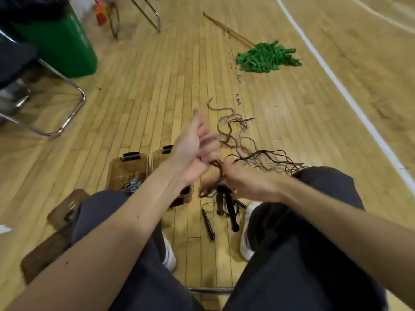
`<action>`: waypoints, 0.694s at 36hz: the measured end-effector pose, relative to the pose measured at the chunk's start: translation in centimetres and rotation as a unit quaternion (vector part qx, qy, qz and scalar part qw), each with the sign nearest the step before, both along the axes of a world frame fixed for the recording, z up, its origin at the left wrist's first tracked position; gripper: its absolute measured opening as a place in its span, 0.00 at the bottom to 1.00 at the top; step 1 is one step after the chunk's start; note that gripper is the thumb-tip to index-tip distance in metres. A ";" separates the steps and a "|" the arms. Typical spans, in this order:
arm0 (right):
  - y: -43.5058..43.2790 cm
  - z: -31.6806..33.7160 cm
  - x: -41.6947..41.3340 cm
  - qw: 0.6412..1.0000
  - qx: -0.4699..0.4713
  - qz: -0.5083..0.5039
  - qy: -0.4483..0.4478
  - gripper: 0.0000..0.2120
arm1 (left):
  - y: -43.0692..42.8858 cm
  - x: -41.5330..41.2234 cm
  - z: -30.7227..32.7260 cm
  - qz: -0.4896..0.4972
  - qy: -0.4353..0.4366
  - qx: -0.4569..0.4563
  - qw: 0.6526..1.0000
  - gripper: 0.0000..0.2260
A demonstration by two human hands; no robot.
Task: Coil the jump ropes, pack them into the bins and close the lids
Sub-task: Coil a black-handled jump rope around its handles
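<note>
We see the left hand, thumb up, its fingers curled round rope strands. The right hand pinches the same bundle just below it. The ropes trail in a tangle over the floor. Black handles hang and lie beneath the hands. Two open bins stand just left, one holding a coiled rope.
</note>
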State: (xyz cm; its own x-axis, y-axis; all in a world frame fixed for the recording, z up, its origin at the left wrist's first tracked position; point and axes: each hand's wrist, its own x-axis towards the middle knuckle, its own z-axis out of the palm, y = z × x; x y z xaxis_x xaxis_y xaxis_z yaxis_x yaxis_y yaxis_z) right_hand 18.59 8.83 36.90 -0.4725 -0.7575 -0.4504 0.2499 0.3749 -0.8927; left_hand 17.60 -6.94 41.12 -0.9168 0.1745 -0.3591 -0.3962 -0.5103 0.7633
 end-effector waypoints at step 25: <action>-2.0 -0.7 -3.0 0.896 -0.023 -0.389 0.213 0.20 | 3.3 4.5 -4.7 -0.235 -0.042 -0.115 0.964 0.30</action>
State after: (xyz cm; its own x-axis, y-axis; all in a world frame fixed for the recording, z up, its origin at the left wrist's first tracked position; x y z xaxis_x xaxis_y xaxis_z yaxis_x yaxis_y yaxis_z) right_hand 15.62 6.80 36.17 -0.9873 -0.1373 -0.0797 0.0519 0.1953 -0.9794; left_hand 22.07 -3.66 36.40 -0.7216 0.4701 -0.5083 -0.6083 -0.0798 0.7897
